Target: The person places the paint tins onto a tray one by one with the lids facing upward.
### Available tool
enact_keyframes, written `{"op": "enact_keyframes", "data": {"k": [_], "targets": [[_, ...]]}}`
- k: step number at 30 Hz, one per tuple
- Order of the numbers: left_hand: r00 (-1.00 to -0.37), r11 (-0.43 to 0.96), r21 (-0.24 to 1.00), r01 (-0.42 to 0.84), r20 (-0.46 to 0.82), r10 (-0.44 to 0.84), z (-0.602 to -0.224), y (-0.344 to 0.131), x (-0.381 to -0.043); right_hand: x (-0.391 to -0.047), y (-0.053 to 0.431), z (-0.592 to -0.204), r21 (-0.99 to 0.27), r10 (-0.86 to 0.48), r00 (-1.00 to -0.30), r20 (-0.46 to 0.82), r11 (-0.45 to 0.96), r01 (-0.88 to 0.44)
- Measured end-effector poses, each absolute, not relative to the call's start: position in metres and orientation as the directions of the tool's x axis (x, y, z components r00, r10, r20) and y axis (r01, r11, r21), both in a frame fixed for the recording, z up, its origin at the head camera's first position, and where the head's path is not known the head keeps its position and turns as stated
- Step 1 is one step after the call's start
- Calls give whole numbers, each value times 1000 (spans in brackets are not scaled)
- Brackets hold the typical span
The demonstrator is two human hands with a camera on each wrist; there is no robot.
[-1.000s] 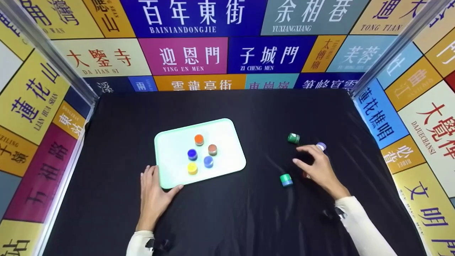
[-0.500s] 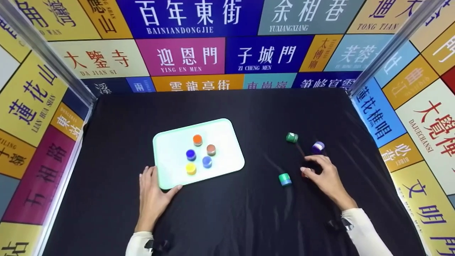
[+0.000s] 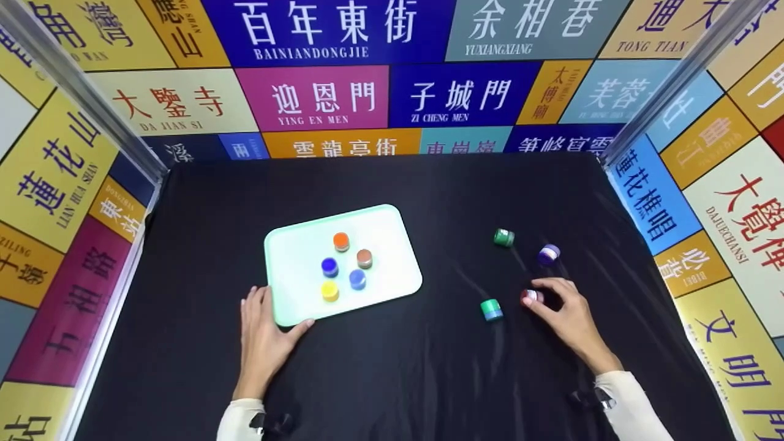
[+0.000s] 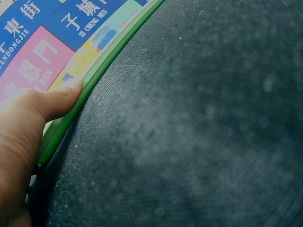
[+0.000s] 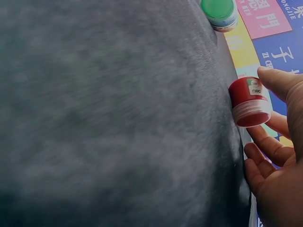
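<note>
My left hand (image 3: 266, 340) holds the near left corner of a pale green tray (image 3: 404, 278), its thumb on the near rim (image 4: 64, 125). On the tray several small paint jars stand, among them an orange jar (image 3: 341, 241), a brown jar (image 3: 364, 258) and a yellow jar (image 3: 330, 290). To the right of the tray, my right hand (image 3: 569, 318) pinches a small red paint jar (image 5: 247, 97) with a clear lid. In the right wrist view the jar is tilted, the thumb at its label; the index fingertip is hidden behind it.
Around the right hand lie a green-capped jar (image 3: 491, 310), a dark green jar (image 3: 504, 237) and a purple jar (image 3: 549, 253). A black cloth (image 3: 398, 380) covers the table. Panels printed with characters (image 3: 315, 98) enclose its back and sides.
My right hand has come down from beside the purple jar to the red jar, and its thumb and index finger have closed on it. The left hand and tray stay in place.
</note>
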State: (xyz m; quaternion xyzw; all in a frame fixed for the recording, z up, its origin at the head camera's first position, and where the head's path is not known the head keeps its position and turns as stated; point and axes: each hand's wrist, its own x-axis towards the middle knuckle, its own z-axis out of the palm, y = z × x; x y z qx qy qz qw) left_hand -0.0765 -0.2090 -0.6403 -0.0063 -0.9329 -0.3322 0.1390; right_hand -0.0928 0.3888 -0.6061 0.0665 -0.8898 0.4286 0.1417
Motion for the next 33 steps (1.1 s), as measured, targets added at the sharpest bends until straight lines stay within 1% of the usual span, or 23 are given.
{"op": "enact_keyframes", "data": {"k": [10,27,33], "targets": [[-961,780,617,103,265,-83,-640,-209,-77,-89,392,-613,-733,-42,-934,354,609,-305],[-961,782,615,103,265,-82,-640,-209,-77,-88,398,-618,-714,-100,-922,373,605,-354],[-961,787,608,101,263,-80,-640,-209,-77,-89,401,-620,-720,-120,-913,390,579,-384]]}}
